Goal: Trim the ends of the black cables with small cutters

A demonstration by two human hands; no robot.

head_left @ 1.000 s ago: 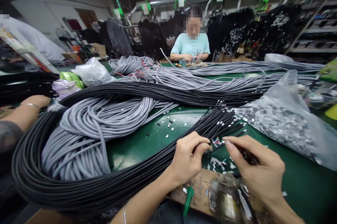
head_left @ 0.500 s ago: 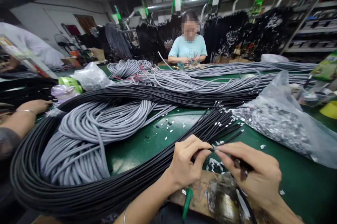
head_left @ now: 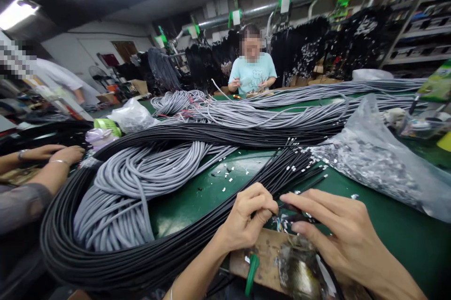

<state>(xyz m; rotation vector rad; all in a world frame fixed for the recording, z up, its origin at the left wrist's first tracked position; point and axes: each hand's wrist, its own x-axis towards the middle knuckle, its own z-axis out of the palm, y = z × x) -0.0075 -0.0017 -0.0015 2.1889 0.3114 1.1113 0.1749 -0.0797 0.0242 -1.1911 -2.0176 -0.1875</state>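
Observation:
My left hand [head_left: 248, 215] is closed in a pinch on the end of a black cable, most of which my fingers hide. Thin coloured wires [head_left: 279, 224] fan out below the fingertips. Just to the right, my right hand [head_left: 336, 229] has thumb and forefinger spread, with a dark, slim object [head_left: 294, 211] between them; its kind is not clear. Beneath both hands is a worn wooden block [head_left: 260, 243] bearing a stained metal piece [head_left: 303, 272] and a green-handled item [head_left: 251, 274]. Behind them lies a bundle of black cables [head_left: 278, 168] with white-tipped ends.
Coils of grey cable [head_left: 120, 182] and a looped black bundle [head_left: 63, 243] cover the left. A clear plastic bag [head_left: 380, 164] of small pieces lies at right. White scraps dot the green table [head_left: 183, 206]. A co-worker [head_left: 252, 72] sits opposite; another person's hands [head_left: 66, 154] are at left.
My right hand has drawn slightly away from my left, its thumb and forefinger parting. Coloured wires now show below my left fingertips. The view has tilted up and shifted left.

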